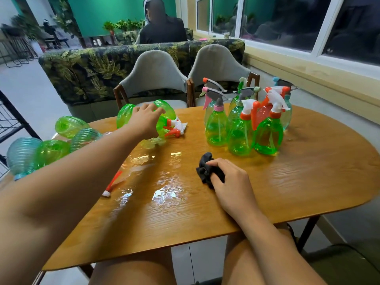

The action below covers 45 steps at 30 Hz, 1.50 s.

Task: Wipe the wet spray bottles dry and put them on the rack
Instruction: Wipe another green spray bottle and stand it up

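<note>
Nearest: right hand [232, 182] rests on the table [298, 198], fingers curled tight round a bunched black cloth [204, 170], which is pressed to the wood. Just left of it a puddle [164, 194] spreads over the middle of the top. A loose red-and-white sprayer part [112, 185] lies at the puddle's near-left edge.

Further out, the left arm stretches across. Left hand [147, 122] is over a green bottle [165, 117] lying on its side, orange-and-white trigger head pointing right. Fingers are spread and relaxed, not closed round anything. Can't tell if they touch the plastic.

More lying bottles [51, 151] are heaped at the table's left end. Standing bottles [242, 130] cluster upright at far right, well apart from the left hand. Two grey chairs [154, 73] sit behind the table. A black wire frame [12, 120] at the left edge, off the table, is probably the rack. Mostly out of view, contents not visible.

Step in hand, my read: grab the lying bottle for wiping.
- Wrap the ribbed body, not the trigger head.
- Wet plastic will likely slip, so get the thumb under before lifting.
- Lift clear of the puddle and bring the bottle to the cloth. Don't drag the cloth through the water.
- Wipe base and neck too.
- Don't set it back on the wet patch.

Looks early: many bottles are on the table.
</note>
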{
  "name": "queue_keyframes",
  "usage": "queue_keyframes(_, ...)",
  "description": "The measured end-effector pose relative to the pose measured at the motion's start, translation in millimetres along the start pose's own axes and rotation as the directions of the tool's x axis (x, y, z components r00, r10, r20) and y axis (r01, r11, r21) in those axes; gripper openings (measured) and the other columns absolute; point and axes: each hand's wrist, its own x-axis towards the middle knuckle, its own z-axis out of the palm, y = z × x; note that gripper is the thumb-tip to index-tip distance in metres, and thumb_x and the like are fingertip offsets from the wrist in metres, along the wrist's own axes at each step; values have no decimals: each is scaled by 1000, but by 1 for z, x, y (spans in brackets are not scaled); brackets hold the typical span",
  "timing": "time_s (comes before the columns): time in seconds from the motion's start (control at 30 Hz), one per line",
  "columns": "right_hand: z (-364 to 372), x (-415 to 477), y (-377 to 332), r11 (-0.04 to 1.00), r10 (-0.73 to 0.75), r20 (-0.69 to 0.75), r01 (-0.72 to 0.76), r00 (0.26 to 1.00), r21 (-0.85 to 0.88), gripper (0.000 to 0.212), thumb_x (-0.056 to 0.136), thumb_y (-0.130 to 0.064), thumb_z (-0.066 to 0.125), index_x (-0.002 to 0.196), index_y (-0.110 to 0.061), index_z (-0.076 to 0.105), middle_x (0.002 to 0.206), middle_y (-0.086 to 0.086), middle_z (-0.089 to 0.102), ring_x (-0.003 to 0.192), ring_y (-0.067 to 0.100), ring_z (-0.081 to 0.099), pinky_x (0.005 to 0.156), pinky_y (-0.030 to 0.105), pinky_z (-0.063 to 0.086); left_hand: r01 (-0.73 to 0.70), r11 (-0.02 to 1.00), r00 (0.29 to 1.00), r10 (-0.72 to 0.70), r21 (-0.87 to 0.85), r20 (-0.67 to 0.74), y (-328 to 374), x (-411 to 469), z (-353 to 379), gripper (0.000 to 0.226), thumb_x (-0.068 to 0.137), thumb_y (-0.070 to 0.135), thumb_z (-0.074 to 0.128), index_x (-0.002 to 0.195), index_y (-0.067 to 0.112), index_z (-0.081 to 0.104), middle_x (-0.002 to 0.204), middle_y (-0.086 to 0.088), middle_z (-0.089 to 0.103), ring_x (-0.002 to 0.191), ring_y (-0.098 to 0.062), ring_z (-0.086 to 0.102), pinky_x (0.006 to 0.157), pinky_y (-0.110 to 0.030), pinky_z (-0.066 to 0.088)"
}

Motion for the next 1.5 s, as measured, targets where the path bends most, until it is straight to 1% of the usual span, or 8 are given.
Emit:
queue_keyframes(0.23, 0, 0, 2, 1000, -9, -5, 9, 1000, 4, 28, 95, -7, 70, 116, -26, 73, 113, -13, 70, 108, 6, 63, 93, 26, 53, 19, 996, 996, -11, 92, -86, -10, 1, 20, 86, 85, 4, 77, 158, 28, 39, 157, -13, 44, 146, -38, 40, 118, -57, 36)
queue_keyframes(0.43, 1, 0, 2, 1000, -1, -5, 1, 1000, -4, 29, 95, -8, 70, 118, -25, 73, 115, -13, 70, 110, 6, 63, 94, 29, 54, 30, 991, 992, -13, 132, -127, -9, -1, 18, 80, 81, 15, 86, 151, 18, 48, 144, -16, 42, 132, -37, 43, 107, -51, 43)
queue_keyframes(0.57, -1, -1, 1, 1000, -5, -4, 5, 1000, -7, 29, 95, -8, 70, 118, -26, 73, 114, -14, 70, 109, 5, 63, 93, 29, 54, 31, 991, 987, -11, 126, -159, -6, -4, 7, 87, 76, 28, 94, 150, 18, 49, 142, -14, 41, 127, -36, 43, 102, -51, 46)
queue_keyframes(0.7, -1, -1, 1, 1000, -16, -13, 16, 1000, -6, 28, 95, -8, 70, 116, -26, 73, 112, -14, 70, 107, 5, 63, 92, 29, 54, 23, 996, 979, -5, 85, -202, 3, -14, -15, 92, 72, 31, 96, 150, 18, 48, 142, -14, 41, 126, -37, 43, 98, -52, 46)
queue_keyframes(0.8, -3, -2, -1, 1000, -22, -38, 23, 999, 8, 29, 94, -6, 71, 114, -25, 74, 111, -13, 71, 106, 4, 64, 91, 26, 54, -9, 998, 971, 22, 55, -240, 15, -33, -30, 94, 72, 33, 95, 152, 20, 47, 145, -12, 40, 129, -36, 42, 101, -51, 45)
queue_keyframes(0.97, -10, -7, -9, 997, 3, -144, 9, 990, 82, 31, 92, -3, 72, 113, -26, 74, 108, -13, 71, 104, 1, 64, 87, 8, 44, -56, 997, 972, 40, -61, -232, 36, -84, -39, 97, 74, 37, 93, 157, 26, 45, 149, -10, 39, 137, -34, 37, 108, -51, 40)
queue_keyframes(1.33, -32, -24, -37, 987, -105, -371, 142, 923, 74, 28, 89, -4, 72, 114, -17, 75, 106, -6, 73, 101, 10, 67, 87, 27, 55, -64, 968, 982, 18, -242, -188, 52, -192, -20, 96, 72, 35, 89, 157, 32, 44, 143, -4, 40, 132, -30, 38, 108, -49, 41)
queue_keyframes(1.5, -26, -25, -49, 978, -74, -266, 121, 961, 169, 26, 91, -7, 72, 113, -22, 74, 105, -10, 72, 100, 7, 66, 83, 27, 56, -84, 957, 983, 35, -278, -179, 49, -215, -10, 88, 81, 43, 83, 158, 41, 41, 151, 2, 36, 143, -27, 28, 119, -50, 28)
